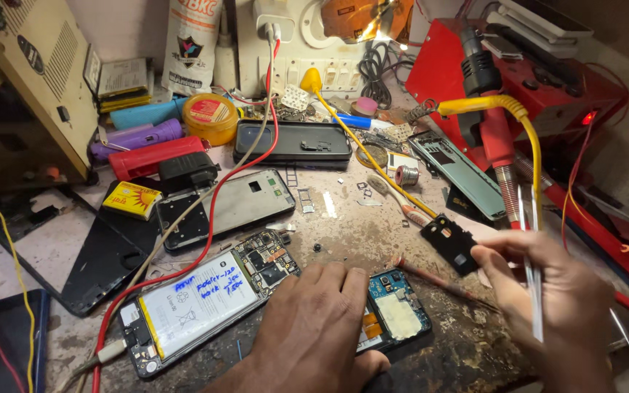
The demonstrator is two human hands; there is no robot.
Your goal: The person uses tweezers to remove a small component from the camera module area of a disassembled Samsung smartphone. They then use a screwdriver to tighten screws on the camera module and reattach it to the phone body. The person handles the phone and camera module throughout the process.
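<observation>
Your right hand (547, 291) pinches a thin black cover plate (449, 244) and tweezers (533, 291). The plate looks light and rigid; grip its edges. Your left hand (314, 320) lies flat on the opened phone (394, 313).

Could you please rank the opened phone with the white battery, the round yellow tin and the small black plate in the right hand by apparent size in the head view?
1. Opened phone, clearly largest, though nearest the camera.
2. Yellow tin.
3. Black plate in the right hand; it looks close to the tin, so their order is unsure.
</observation>
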